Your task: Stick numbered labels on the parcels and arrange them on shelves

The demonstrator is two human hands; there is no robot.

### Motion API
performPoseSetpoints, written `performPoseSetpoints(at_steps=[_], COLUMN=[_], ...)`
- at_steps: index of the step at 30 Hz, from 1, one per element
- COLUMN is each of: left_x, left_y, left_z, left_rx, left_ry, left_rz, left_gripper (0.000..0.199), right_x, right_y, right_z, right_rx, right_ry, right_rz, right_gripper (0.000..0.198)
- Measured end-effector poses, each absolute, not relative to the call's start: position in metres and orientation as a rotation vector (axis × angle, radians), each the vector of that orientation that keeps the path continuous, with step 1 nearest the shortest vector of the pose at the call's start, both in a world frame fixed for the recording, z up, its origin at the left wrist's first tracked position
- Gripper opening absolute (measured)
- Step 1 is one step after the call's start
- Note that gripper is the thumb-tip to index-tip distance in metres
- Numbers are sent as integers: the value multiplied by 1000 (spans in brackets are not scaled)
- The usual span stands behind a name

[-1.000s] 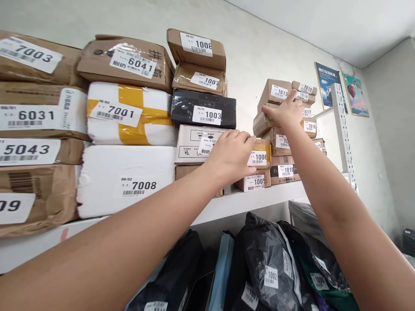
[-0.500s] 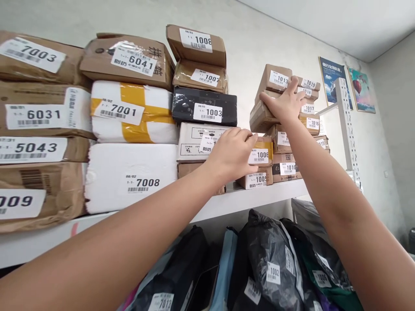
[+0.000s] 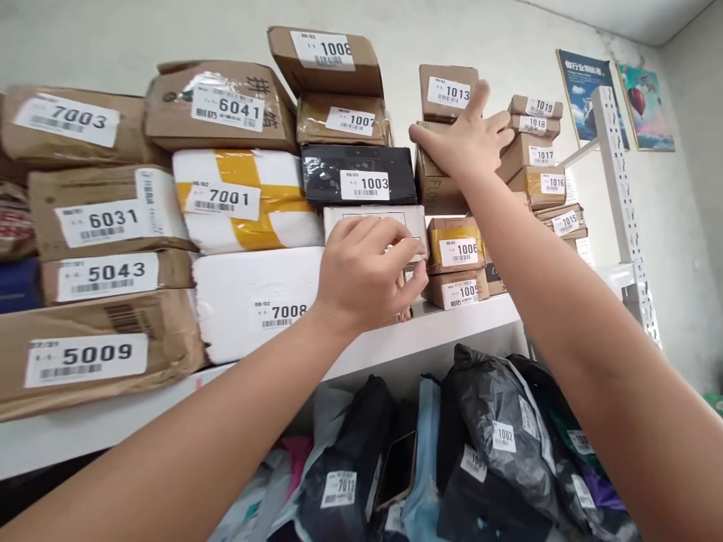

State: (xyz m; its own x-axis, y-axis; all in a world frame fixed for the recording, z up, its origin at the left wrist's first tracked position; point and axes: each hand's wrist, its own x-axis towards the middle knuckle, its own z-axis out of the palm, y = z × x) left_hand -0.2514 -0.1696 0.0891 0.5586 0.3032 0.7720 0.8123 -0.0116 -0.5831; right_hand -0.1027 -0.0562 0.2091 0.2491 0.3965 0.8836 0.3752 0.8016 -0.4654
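My right hand (image 3: 471,143), fingers spread, presses against the front of a brown cardboard box (image 3: 440,194) high on the shelf. A smaller box labelled 1013 (image 3: 449,92) lies on top of it, beside my raised fingers. This pair sits just right of the black box labelled 1003 (image 3: 361,177). My left hand (image 3: 370,275) hangs in front of a white printed box (image 3: 412,218), fingers bent, thumb apart, nothing held. Right of it, the taped box labelled 1006 (image 3: 456,252) rests on the box labelled 1005 (image 3: 460,290). My right forearm partly hides the boxes behind.
Labelled parcels crowd the white shelf (image 3: 361,357), including white foam packages (image 3: 254,290) at left. Another stack (image 3: 531,154) stands right, near a perforated metal post (image 3: 615,188). Below are dark bagged parcels (image 3: 497,406) and a phone-like black slab (image 3: 398,467). Posters (image 3: 593,98) hang behind.
The box labelled 1013 and the one under it have shifted left, towards the black box, with my right hand against them. My left hand has drawn away leftwards from the box labelled 1006.
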Motion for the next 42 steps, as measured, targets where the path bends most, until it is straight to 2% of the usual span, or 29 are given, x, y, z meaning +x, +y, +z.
performPoseSetpoints(at_steps=[5, 8, 11, 15, 20, 31, 42], left_x=[-245, -236, -233, -239, -248, -253, -247], left_y=[-159, -144, -131, -122, -122, -122, -126], left_z=[89, 86, 85, 87, 87, 80, 88], left_rx=[-1607, -1656, -1662, -1658, -1665, -1597, -1530], left_ry=[-934, -895, -855, -792, -749, -767, -745], left_rz=[-554, -538, -562, -592, -584, -498, -424], left_gripper=[28, 49, 62, 54, 43, 56, 43], right_x=[-102, -102, -104, -107, -106, -109, -104], right_y=[-93, -97, -91, -78, -54, -4, -29], right_z=[195, 192, 188, 183, 183, 192, 157], right_rx=[-806, -855, -880, -859, -843, -768, -904], right_ry=[-1279, -1247, -1191, -1237, -1335, -1261, -1285], right_rz=[105, 91, 37, -35, -109, -265, -343], right_gripper=[79, 75, 86, 97, 91, 92, 104])
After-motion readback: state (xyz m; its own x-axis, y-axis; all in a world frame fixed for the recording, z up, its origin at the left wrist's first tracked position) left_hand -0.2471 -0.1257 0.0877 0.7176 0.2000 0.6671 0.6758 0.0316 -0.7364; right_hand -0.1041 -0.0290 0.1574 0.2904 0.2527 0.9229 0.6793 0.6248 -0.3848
